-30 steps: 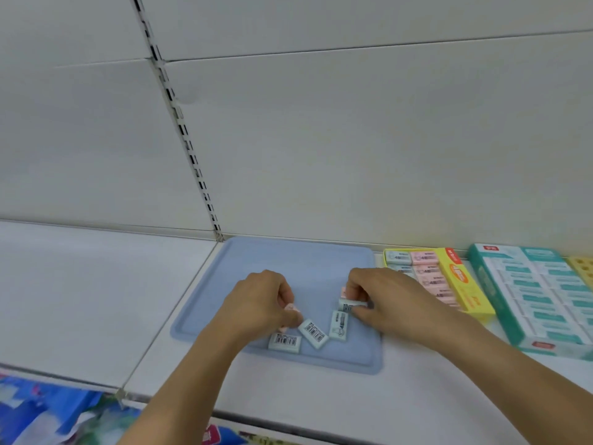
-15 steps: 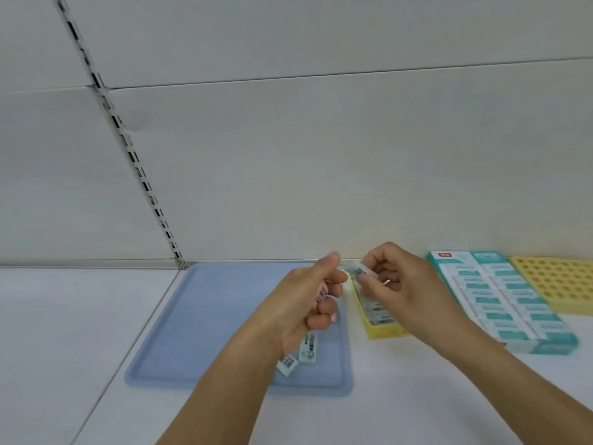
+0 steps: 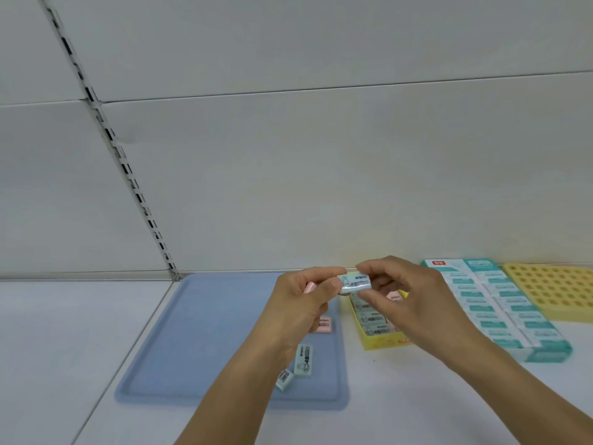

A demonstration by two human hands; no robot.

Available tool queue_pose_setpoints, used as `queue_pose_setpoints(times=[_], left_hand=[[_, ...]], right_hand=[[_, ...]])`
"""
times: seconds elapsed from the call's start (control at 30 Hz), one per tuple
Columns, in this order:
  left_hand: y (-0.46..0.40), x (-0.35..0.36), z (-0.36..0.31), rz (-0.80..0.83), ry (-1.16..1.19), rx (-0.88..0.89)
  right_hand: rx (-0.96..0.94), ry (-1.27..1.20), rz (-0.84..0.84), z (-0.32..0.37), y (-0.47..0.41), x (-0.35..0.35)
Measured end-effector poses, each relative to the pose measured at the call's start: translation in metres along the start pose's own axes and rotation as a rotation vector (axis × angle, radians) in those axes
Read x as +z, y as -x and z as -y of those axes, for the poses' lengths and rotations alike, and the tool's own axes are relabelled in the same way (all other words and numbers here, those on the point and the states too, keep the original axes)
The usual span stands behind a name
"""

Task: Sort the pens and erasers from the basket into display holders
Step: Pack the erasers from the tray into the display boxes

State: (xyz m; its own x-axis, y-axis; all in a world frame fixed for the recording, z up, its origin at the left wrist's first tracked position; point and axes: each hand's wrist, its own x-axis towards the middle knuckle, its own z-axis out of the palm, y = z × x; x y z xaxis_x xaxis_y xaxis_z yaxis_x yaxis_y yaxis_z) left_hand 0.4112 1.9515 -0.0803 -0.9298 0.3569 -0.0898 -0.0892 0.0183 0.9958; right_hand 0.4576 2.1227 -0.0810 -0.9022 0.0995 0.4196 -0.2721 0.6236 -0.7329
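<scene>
A pale mint-green eraser (image 3: 354, 283) in a sleeve printed with a small rabbit outline and "4B" is held up in the air at about 12 o'clock of the scene's lower centre, above the gap between the blue tray (image 3: 205, 332) and the yellow display box (image 3: 382, 342). On the white shelf (image 3: 57, 348) the shallow blue tray carries three loose erasers: a pink eraser (image 3: 323, 325) partly hidden by the left wrist, an upright mint eraser (image 3: 303, 360) below it, and a barcode-side eraser (image 3: 283, 379) touching that one at its 7 o'clock. The yellow display box, at the tray's 3 o'clock, holds a row of mint erasers lying flat, with a pink one showing near its far end. Further toward 3 o'clock stands a teal display box (image 3: 500, 308) filled with white-and-teal erasers, then a yellow holder with round holes (image 3: 558, 289). The left hand (image 3: 305, 303) pinches the raised eraser's left end between thumb and forefinger and keeps a pink eraser tucked in its curled fingers. The right hand (image 3: 404, 300) pinches the right end.
</scene>
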Motion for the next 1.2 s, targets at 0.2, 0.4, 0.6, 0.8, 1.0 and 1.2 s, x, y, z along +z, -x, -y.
queue_pose_setpoints(times=[0.2, 0.4, 0.6, 0.8, 1.0, 1.2], left_hand=[[-0.007, -0.007, 0.002, -0.25, 0.242, -0.149], [-0.004, -0.007, 0.012, -0.23, 0.44, -0.15], [0.0, -0.006, 0.016, -0.205, 0.519, -0.112], [0.001, 0.0, 0.017, -0.175, 0.49, -0.081], [-0.005, 0.013, 0.012, -0.119, 0.3, 0.009], [-0.016, 0.031, 0.013, -0.029, 0.09, 0.024]], right_hand=[[0.108, 0.445, 0.064, -0.034, -0.019, -0.021], [0.089, 0.46, 0.267, -0.043, -0.025, -0.005], [0.113, 0.47, 0.277, -0.051, -0.028, 0.009], [-0.08, 0.192, 0.072, -0.025, -0.022, 0.014], [-0.072, 0.144, 0.189, -0.013, -0.028, 0.013], [-0.155, 0.271, 0.125, -0.033, -0.024, -0.014]])
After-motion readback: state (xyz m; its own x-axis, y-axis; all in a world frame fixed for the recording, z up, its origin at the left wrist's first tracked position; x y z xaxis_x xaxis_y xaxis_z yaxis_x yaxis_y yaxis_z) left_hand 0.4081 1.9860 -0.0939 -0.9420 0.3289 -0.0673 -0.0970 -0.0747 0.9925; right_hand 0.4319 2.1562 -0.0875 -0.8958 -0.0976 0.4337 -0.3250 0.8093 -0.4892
